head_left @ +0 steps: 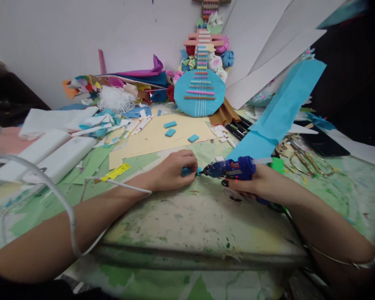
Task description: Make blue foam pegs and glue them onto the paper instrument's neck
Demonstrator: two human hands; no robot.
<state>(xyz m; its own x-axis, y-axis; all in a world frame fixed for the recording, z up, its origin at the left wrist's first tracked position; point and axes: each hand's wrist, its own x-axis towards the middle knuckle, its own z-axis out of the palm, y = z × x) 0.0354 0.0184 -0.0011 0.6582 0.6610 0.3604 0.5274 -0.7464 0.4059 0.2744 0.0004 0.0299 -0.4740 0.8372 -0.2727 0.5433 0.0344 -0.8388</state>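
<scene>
My right hand (259, 183) is closed around a blue hot glue gun (237, 168), with a glue stick (263, 160) poking out of its back end. The nozzle points left and reaches a small blue paper-covered piece (186, 171). My left hand (177, 170) pinches that piece low over the table, its fingers partly hiding it. Three similar blue blocks, among them one block (170, 132), lie beyond on a cream paper sheet (150, 143). At the back stands a blue round paper lute (200, 102) with coloured sticks and white strings across it.
A white cable (65, 200) loops over my left forearm. Gold-handled scissors (303, 162) and a dark phone (323, 139) lie at the right. A folded blue paper strip (278, 108) rises behind the glue gun. White boxes (62, 156) and a white string bundle (116, 99) are at the left.
</scene>
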